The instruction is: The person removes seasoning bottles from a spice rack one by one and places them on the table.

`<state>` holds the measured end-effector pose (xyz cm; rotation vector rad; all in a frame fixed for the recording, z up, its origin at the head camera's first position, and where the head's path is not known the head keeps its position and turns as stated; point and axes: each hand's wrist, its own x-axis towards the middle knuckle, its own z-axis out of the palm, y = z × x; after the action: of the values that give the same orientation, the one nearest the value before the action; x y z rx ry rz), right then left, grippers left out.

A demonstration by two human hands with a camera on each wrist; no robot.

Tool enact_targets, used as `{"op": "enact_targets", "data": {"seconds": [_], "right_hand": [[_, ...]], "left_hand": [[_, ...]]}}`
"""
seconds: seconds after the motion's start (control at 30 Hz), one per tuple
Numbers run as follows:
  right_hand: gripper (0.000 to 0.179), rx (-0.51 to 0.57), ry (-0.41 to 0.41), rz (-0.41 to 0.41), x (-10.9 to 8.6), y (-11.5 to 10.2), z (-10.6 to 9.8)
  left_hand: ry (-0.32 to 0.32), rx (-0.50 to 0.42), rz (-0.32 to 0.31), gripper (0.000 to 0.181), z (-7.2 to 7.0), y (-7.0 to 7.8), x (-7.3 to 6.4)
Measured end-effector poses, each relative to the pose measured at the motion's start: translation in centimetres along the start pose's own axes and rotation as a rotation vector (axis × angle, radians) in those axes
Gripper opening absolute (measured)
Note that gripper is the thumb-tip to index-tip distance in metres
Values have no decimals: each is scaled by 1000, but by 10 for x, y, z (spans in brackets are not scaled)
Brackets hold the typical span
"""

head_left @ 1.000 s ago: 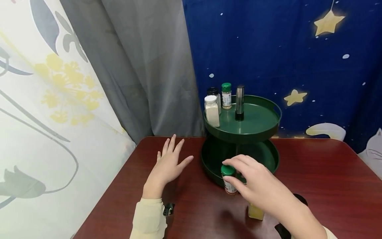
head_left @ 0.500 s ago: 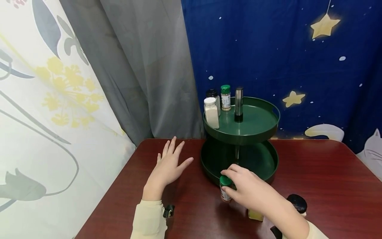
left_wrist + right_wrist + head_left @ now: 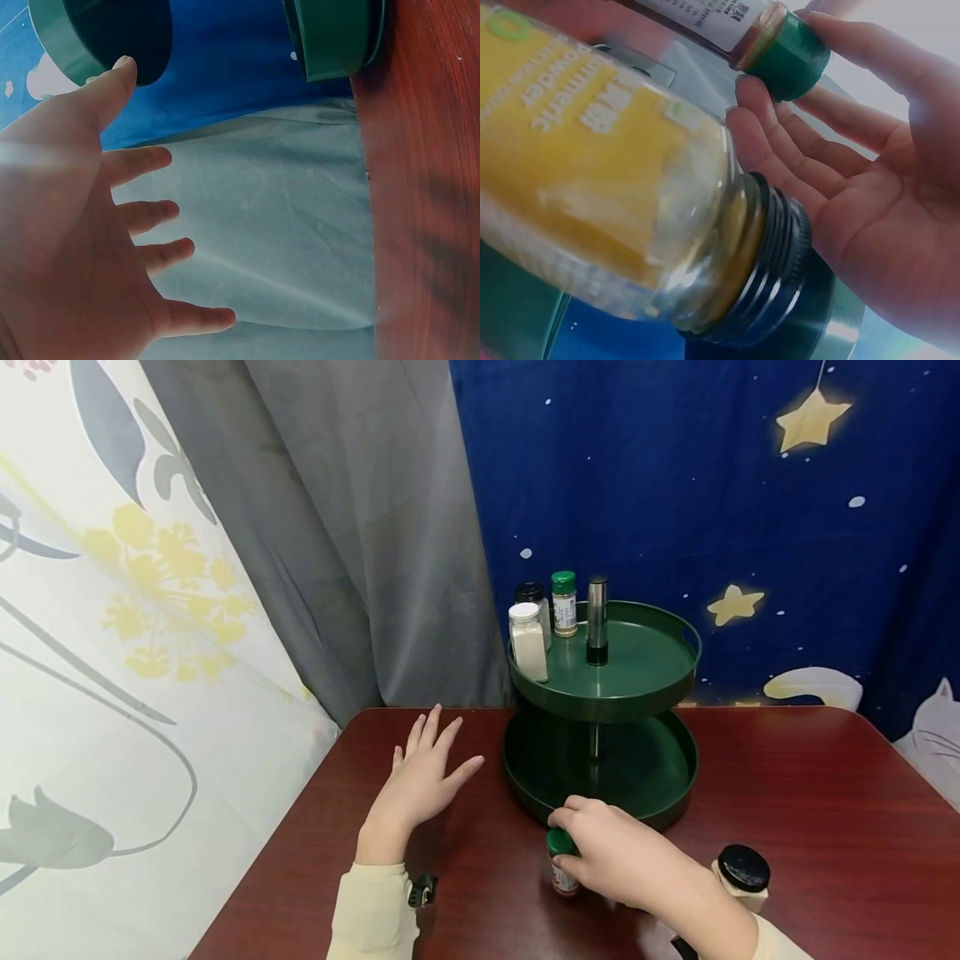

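At 4 o'clock from the wide-spread left hand [image 3: 420, 781], a green-capped jar [image 3: 562, 880] is being pinched and part-hidden by the right hand [image 3: 611, 852].

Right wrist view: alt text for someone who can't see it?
The right grip holds a small labelled jar by its green cap. In the foreground, a jar of yellow turmeric powder with a black lid fills much of the left.

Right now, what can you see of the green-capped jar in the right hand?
The jar is a slim, clear cylinder, glass or plastic, with reddish-brown contents and a white label. Its green cap is on, pinched by the right hand. It is roughly upright, nearer the viewer than the two-tier stand; whether its base touches the table is unclear.
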<state>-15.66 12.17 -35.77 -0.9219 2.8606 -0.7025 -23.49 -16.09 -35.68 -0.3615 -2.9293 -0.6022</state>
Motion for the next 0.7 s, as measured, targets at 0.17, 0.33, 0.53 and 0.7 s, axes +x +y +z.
{"op": "enact_targets", "data": {"seconds": [0.17,0.33,0.53,0.7], "right_hand": [[29,-12,-10,16,0,0,2],[28,-28,-10,13,0,2,4],[31,-7,-37,33,1,2,3],[30,-17,-48,51,0,0,2]], "left_hand": [[3,-5,1,79,0,0,0],[-3,-8,-7,80,-1,0,0],[2,-2,-7,81,0,-1,1],[6,10,-4,83,2,0,1]]}}
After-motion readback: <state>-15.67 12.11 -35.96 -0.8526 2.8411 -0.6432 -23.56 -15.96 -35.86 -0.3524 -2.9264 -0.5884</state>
